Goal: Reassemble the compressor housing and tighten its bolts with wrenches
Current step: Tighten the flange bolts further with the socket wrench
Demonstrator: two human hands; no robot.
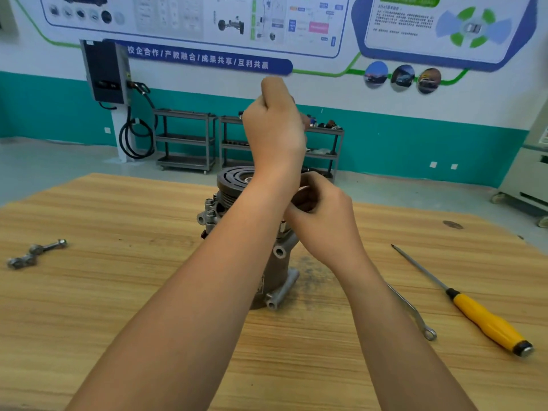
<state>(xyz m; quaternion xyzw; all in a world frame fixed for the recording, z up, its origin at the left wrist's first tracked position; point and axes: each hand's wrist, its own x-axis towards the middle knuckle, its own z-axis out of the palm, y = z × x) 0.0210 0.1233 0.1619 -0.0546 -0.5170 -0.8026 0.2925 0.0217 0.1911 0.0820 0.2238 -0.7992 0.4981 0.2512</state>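
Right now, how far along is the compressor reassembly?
Done: grey metal compressor stands upright on the wooden table, body looking joined. In hand: left hand raised in a fist, right hand curled at the black grooved pulley; what they hold is hidden. Left: loose steel bolts lie apart; silver ring wrench lies untouched.

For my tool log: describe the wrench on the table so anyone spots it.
On the wooden table, look right of the compressor. A thin bare-metal wrench lies partly behind the right forearm, ring end nearest the camera. Unlike the screwdriver beside it, it has no yellow handle.
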